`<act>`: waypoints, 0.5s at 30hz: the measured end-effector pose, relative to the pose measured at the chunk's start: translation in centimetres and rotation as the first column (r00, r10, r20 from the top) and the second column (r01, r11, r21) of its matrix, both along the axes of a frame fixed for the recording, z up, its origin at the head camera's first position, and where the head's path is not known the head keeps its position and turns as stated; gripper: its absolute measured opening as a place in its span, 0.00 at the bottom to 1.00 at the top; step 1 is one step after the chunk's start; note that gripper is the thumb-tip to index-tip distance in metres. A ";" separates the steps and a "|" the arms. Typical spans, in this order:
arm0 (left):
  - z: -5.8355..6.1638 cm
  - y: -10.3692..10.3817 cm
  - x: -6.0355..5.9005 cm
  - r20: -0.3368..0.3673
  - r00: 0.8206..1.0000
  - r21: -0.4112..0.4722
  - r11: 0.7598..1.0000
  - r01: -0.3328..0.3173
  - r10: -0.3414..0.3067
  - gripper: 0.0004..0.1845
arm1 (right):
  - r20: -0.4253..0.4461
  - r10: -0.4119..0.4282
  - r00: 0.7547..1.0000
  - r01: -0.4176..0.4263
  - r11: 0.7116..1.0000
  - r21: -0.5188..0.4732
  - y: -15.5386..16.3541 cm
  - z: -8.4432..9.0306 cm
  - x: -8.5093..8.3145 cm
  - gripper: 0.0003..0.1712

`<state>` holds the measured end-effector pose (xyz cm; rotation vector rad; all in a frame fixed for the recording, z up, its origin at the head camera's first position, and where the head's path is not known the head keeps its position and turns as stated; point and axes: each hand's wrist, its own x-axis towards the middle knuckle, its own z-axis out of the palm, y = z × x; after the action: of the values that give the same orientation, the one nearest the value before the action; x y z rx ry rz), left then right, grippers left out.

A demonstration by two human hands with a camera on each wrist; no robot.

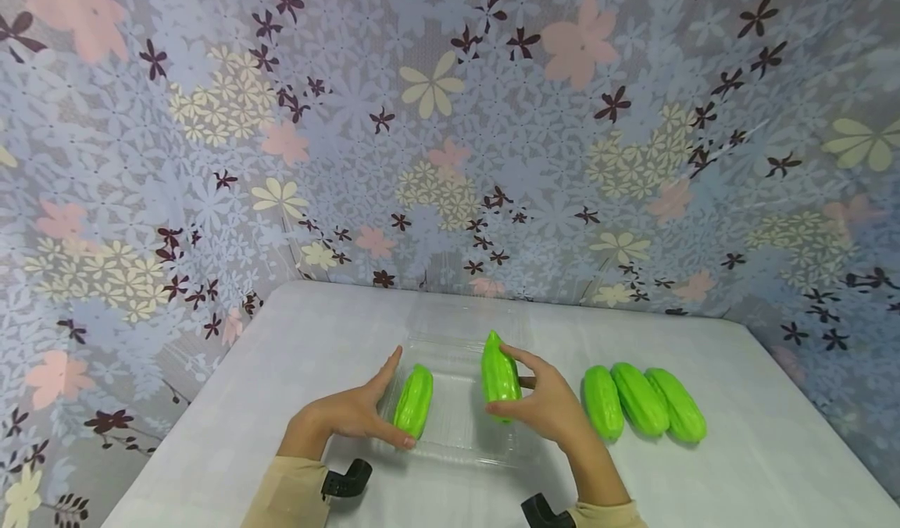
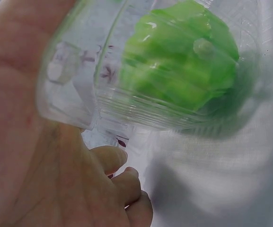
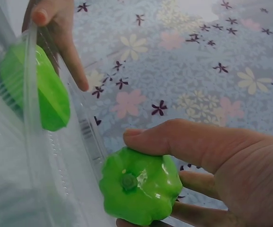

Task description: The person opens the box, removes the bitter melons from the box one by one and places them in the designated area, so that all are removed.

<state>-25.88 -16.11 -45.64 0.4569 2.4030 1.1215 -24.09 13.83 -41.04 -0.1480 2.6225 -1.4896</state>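
Note:
My right hand (image 1: pixel 537 395) grips a glossy, toy-like green ribbed gourd (image 1: pixel 498 372) between thumb and fingers, tip pointing away. It is held over the right side of a clear plastic container (image 1: pixel 453 403); in the right wrist view the stem end of the held gourd (image 3: pixel 141 189) shows beside the container's wall. Inside the container, along its left side, lies a second gourd (image 1: pixel 413 403). Spread along the container's left side is my left hand (image 1: pixel 351 415), thumb at the near rim, index finger stretched towards the far corner. In the left wrist view the clear wall (image 2: pixel 65 94) lies against it.
Three more green gourds (image 1: pixel 641 403) lie side by side on the white table (image 1: pixel 316 317), right of the right hand. A transparent lid (image 1: pixel 467 313) reaches back from the container's far edge. Flower-patterned cloth (image 1: pixel 436 161) hangs behind the table.

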 end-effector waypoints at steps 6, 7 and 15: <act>0.2 0.1 0.1 0.002 1.000 -0.004 1.000 -0.005 0.005 0.74 | 0.006 -0.010 1.000 0.010 1.000 -0.005 0.8 0.3 0.0 0.53; 0.2 0.1 0.1 0.000 1.000 -0.006 1.000 -0.005 0.005 0.74 | 0.009 -0.009 1.000 0.009 1.000 -0.007 0.9 0.3 0.1 0.53; 0.2 0.1 0.1 -0.003 1.000 0.001 1.000 0.002 -0.002 0.74 | 0.020 -0.009 1.000 0.010 1.000 -0.005 2.0 0.7 0.2 0.50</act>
<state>-25.80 -16.05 -45.48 0.4612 2.4037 1.1219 -23.88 15.80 -40.33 -0.1205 2.6076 -1.4926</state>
